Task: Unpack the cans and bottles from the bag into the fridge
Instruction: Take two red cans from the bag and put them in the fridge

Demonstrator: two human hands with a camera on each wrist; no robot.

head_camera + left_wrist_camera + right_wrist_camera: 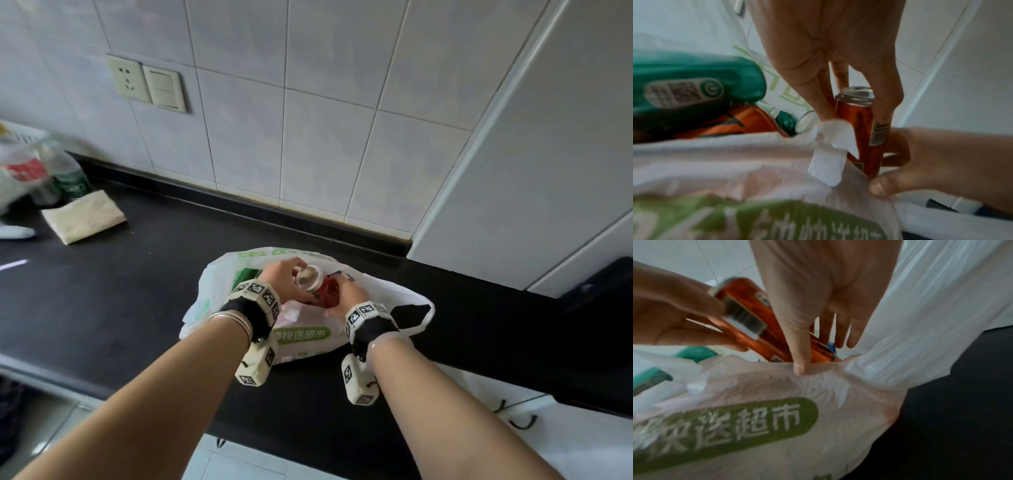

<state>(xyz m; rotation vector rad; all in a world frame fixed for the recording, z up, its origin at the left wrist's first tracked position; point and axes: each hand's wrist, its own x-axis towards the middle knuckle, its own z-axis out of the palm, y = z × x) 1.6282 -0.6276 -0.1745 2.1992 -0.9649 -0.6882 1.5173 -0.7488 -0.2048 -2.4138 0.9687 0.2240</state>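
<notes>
Two bare forearms reach from the near edge of the black counter (137, 308) to one white plastic bag (387, 291) lying on it, towards the right end just short of the white fridge (548, 154).

One red can (322, 291) sticks up tilted out of the bag's mouth, silver end towards the head camera. The left hand (284, 277) grips it near the top, fingers and thumb curled round the body; a barcode panel shows beside the fingers in both wrist views, too blurred to read. The right hand (346, 294) pinches the bag's near rim, its thumb (800, 360) pressing the plastic while the fingers reach inside the bag behind the can.

Inside the bag, the left wrist view shows at least three more cans: one large green can (694, 84) with a grey label panel and a round power-like symbol, one orange can (748, 121) under it, and one small green can (786, 121) beyond. A further silver rim shows beside that; what it belongs to is unclear.

Green print on the bag's side reads "快送超市" in white characters; other green writing on the far side is illegible.

At the counter's far left corner stand two plastic bottles (51, 171), one red-labelled and one green-labelled, with one folded beige cloth (84, 216) just in front. One socket (128, 80) and one switch (164, 90) sit on the tiled wall.
</notes>
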